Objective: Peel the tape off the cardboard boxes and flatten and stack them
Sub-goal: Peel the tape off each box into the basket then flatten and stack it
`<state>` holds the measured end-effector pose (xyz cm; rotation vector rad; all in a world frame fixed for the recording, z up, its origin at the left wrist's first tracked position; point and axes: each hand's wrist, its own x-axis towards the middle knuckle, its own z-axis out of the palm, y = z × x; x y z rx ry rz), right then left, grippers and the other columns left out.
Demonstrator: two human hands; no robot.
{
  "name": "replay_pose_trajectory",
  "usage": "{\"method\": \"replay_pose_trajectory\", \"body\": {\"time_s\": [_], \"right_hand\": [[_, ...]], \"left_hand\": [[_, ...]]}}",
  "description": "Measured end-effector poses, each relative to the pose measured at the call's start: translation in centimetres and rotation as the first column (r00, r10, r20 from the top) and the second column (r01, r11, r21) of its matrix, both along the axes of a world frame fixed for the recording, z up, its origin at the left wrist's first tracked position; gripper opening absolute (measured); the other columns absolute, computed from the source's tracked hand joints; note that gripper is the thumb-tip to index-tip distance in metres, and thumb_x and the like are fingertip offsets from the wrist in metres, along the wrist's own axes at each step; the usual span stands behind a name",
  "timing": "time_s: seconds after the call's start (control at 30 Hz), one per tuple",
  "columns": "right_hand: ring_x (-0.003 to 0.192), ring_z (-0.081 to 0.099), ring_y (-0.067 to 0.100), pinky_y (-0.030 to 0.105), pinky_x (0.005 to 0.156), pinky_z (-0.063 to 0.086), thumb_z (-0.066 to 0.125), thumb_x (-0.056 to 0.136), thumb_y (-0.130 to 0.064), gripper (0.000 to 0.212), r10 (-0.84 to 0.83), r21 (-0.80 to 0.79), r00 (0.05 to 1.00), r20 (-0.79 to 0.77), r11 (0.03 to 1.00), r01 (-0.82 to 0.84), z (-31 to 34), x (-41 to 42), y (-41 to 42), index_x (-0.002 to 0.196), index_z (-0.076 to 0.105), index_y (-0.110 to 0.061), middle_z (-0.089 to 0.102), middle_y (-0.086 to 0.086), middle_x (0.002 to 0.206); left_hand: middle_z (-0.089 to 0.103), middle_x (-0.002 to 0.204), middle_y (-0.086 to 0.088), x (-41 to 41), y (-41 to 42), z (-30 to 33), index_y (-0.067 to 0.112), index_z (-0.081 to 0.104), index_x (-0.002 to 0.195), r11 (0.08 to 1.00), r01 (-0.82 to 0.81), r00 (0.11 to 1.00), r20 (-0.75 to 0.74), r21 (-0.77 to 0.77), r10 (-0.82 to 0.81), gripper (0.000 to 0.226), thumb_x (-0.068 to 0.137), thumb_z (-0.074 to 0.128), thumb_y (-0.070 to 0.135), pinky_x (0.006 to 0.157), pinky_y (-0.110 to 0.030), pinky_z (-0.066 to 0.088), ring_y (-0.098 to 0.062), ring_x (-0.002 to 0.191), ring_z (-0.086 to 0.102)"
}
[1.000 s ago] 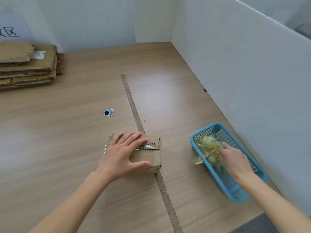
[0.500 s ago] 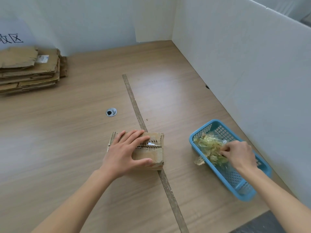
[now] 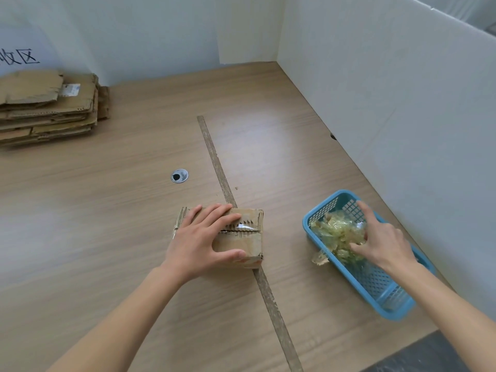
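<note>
Since the earlier frame the right hand (image 3: 381, 241) has opened: fingers that were bunched on the tape wad (image 3: 338, 234) are now spread above it, index finger pointing toward the upper end of the blue basket (image 3: 386, 296). Whether the thumb tip touches the tape cannot be told. One scrap of tape (image 3: 319, 259) hangs over the basket's left rim. Stack of flattened boxes (image 3: 48, 106) at upper left is cut off by the frame edge, as is the black lettering on the wall above it. Left hand (image 3: 200, 238) lies flat and open on the small cardboard box (image 3: 241, 237) at centre frame, fingers across the top seam, thumb along the near face, hiding the box's left half. Box sits on the tabletop (image 3: 120, 237), touching the worn strip (image 3: 214, 159). Shiny tape remnant (image 3: 245, 227) shows at the seam.
</note>
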<state>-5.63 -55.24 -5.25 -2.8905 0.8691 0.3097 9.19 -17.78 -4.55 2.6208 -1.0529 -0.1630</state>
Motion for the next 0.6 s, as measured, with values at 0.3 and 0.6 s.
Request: {"method": "replay_pose_trajectory", "body": {"time_s": [0.3, 0.6], "right_hand": [[0.109, 0.063, 0.025, 0.043, 0.091, 0.056, 0.072, 0.073, -0.062, 0.095, 0.086, 0.231, 0.991, -0.099, 0.971, -0.061, -0.6, -0.7, -0.2, 0.153, 0.029, -0.034, 0.064, 0.003, 0.122], [0.078, 0.053, 0.015, 0.025, 0.048, 0.044, 0.081, 0.070, -0.058, 0.072, 0.302, -0.257, 0.949, 0.092, 0.928, -0.271, -2.6, -2.6, 3.2, 0.121, 0.047, -0.020, 0.044, -0.002, 0.106]], "left_hand": [[0.027, 0.163, 0.022, -0.1, 0.0, 0.1, 0.045, 0.041, 0.151, 1.000, 0.003, 1.000, 0.002, -0.017, -0.003, 0.088, 0.077, 0.036, 0.092, 0.127, -0.037, 0.005, 0.001, 0.152, 0.016], [0.030, 0.162, 0.021, -0.1, 0.0, -0.2, 0.044, 0.043, 0.150, 0.999, 0.004, 1.000, 0.008, -0.036, -0.004, 0.088, 0.077, 0.036, 0.093, 0.127, -0.037, 0.005, 0.001, 0.152, 0.017]]}}
